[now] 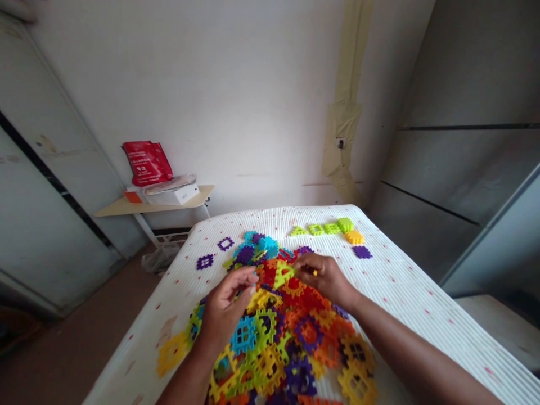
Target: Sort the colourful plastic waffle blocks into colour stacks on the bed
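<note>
A large heap of interlocking plastic waffle-shaped blocks [287, 343] in many colours covers the near part of a white ribbed mattress [405, 298]. My right hand [324, 277] pinches a lime-green block [283, 274] above the heap, and a small yellow bit [315, 273] shows between its fingers. My left hand [225, 309] hangs over the heap's left side, its fingers curled towards that lime-green block. Whether those fingers hold anything is hidden. A row of lime-green blocks [323, 228] lies beyond the heap, with an orange-yellow block [354, 237] and a purple block [361, 252] beside it.
Two loose purple blocks [215, 252] lie left of the heap. Beyond the mattress, a small folding table [152, 208] holds a white box [172, 194] and a red bag [147, 163]. A plastic bag [160, 259] lies under it on the brown floor [76, 320].
</note>
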Tool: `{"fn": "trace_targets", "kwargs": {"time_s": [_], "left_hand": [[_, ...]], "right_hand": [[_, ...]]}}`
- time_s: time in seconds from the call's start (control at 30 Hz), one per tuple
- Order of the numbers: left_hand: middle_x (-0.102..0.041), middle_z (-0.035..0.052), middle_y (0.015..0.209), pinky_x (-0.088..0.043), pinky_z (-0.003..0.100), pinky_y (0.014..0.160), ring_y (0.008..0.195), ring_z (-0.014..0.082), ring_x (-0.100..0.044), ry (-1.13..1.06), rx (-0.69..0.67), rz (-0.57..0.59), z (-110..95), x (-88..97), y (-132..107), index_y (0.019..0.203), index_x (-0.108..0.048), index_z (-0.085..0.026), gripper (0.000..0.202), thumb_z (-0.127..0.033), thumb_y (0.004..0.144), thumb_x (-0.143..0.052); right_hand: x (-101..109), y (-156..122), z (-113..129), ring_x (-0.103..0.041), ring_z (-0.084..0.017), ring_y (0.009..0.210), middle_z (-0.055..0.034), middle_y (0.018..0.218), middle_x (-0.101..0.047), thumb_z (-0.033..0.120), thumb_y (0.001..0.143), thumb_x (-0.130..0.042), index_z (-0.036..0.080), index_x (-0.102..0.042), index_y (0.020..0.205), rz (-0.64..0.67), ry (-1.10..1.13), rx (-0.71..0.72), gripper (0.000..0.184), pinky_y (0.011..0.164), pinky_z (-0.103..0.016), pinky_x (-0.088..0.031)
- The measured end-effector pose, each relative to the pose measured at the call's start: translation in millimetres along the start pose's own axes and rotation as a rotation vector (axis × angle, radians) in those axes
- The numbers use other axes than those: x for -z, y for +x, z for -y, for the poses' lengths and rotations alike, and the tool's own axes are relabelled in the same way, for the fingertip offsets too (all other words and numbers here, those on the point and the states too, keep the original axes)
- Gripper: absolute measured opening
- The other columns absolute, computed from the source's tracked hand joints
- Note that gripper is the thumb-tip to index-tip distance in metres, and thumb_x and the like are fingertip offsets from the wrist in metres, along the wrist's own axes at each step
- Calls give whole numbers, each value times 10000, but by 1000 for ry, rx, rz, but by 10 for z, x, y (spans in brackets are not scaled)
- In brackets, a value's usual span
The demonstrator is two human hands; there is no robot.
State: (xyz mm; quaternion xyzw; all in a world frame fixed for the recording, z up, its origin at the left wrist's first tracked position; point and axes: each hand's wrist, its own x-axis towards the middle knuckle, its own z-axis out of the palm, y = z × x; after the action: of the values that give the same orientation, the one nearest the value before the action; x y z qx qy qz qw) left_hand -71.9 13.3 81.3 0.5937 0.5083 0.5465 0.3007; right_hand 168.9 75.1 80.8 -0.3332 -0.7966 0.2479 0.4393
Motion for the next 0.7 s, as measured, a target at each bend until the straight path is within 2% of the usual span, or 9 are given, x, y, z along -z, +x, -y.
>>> {"fn": "trace_targets", "kwargs": {"time_s": [0.1, 0.2, 0.27, 0.33, 0.4, 0.5, 0.7], "left_hand": [[-697, 43, 874, -506, 298, 805, 836, 194, -641, 160, 15, -204, 143, 357, 6, 876, -668, -179, 258, -365, 702, -634], [-699, 23, 872, -491, 315, 843, 849, 210, -641, 315, 76, -422, 389, 765, -58, 843, -676, -197, 297, -424, 656, -639], [-700, 13, 888, -470, 343, 895, 888, 232, -639, 371, 179, -546, 555, 977, -129, 842, -679, -212, 319, -445, 631, -625], [-700, 0, 901, -450, 361, 928, 925, 249, -634, 399, 282, -613, 674, 1105, -195, 847, -681, -228, 333, -449, 609, -610], [-698, -4, 910, -439, 369, 942, 945, 259, -629, 393, 338, -648, 731, 1150, -230, 855, -679, -237, 358, -458, 584, -604], [-698, -5, 908, -431, 371, 948, 955, 265, -624, 381, 359, -652, 736, 1125, -224, 845, -680, -243, 383, -478, 552, -606], [-700, -15, 901, -416, 361, 962, 945, 257, -626, 371, 336, -613, 722, 1071, -207, 805, -681, -255, 356, -487, 542, -616]], "right_hand": [[192, 294, -421, -611, -131, 660, -12, 750, -678, 203, 778, -603, 177, -672, 828, -183, -313, -137, 90, 620, -222, -448], [300, 591, -802, -632, -139, 739, -25, 866, -706, 177, 791, -573, 189, -686, 883, -149, -631, -293, 146, 676, -214, -440], [291, 740, -986, -640, -149, 774, -29, 932, -712, 191, 808, -553, 203, -688, 925, -125, -719, -367, 180, 688, -217, -435], [233, 844, -1116, -644, -161, 798, -27, 965, -712, 213, 815, -543, 219, -689, 948, -112, -759, -409, 197, 681, -221, -430], [157, 912, -1206, -644, -167, 818, -20, 975, -713, 233, 817, -537, 236, -688, 958, -84, -804, -443, 206, 667, -220, -423], [67, 974, -1296, -639, -170, 848, -14, 988, -710, 251, 821, -523, 254, -684, 969, -28, -870, -475, 218, 660, -215, -413], [12, 1019, -1386, -632, -180, 884, -34, 1020, -695, 244, 846, -473, 259, -663, 1014, 70, -968, -506, 254, 663, -224, -410]]}}
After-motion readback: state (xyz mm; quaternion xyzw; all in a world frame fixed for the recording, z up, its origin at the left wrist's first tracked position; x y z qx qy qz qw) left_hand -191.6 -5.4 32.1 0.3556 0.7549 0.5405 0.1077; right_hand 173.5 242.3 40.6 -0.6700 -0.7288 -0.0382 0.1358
